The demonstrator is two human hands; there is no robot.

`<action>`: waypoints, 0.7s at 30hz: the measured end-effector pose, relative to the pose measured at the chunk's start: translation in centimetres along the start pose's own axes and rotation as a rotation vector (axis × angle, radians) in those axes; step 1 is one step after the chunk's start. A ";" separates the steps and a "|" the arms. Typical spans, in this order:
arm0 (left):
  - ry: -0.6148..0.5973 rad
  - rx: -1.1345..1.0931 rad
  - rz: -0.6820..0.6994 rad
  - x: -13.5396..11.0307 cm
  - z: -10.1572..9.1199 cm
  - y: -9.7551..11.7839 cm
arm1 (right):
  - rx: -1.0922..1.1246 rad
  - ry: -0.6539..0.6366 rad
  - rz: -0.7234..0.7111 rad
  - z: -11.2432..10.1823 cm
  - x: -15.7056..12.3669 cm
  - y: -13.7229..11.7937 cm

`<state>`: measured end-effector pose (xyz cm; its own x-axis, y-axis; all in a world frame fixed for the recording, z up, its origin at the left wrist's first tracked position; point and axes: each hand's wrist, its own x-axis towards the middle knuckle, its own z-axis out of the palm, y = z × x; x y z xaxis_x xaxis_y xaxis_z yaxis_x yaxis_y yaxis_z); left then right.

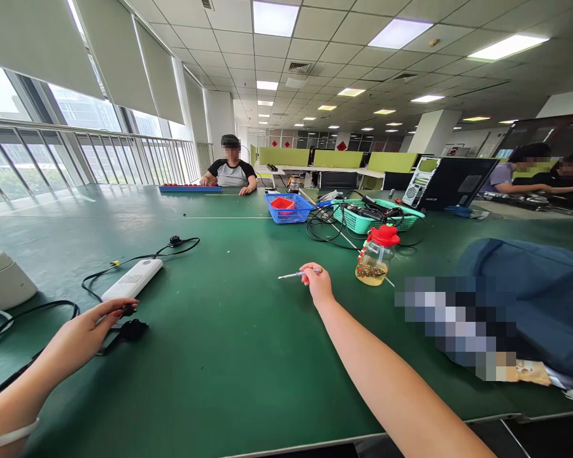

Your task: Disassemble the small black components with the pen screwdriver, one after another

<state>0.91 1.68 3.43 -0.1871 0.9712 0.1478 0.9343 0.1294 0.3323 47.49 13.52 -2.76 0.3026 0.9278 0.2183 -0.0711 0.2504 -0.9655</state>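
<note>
My left hand point(88, 327) is at the left, its fingers closed on a small black plug point(128, 310). Just below it, a second black plug point(134, 329) lies on the green table point(219, 381). Beyond those fingertips is a white power strip point(136, 278), whose black cord point(184, 242) loops behind it. In my right hand point(319, 287), held over the middle of the table, is a slim silver screwdriver point(290, 276). Its thin shaft points left, and the fingers hide part of its handle.
Right of my right hand stands a red-lidded bottle point(376, 261). Farther back are a blue basket point(289, 213) and a green basket point(358, 222) with tangled cables. A dark blue bag point(530, 286) is at right, a white appliance point(4, 280) at left. A person point(232, 168) sits opposite.
</note>
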 end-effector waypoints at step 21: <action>-0.132 0.195 0.127 -0.9 0.1 -0.7 | -0.003 -0.028 0.041 0.3 -0.3 -0.3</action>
<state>0.49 0.70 2.93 -0.0355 0.9981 0.0499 0.9910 0.0287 0.1308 47.19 13.24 -2.46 0.2724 0.9448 0.1820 -0.0806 0.2109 -0.9742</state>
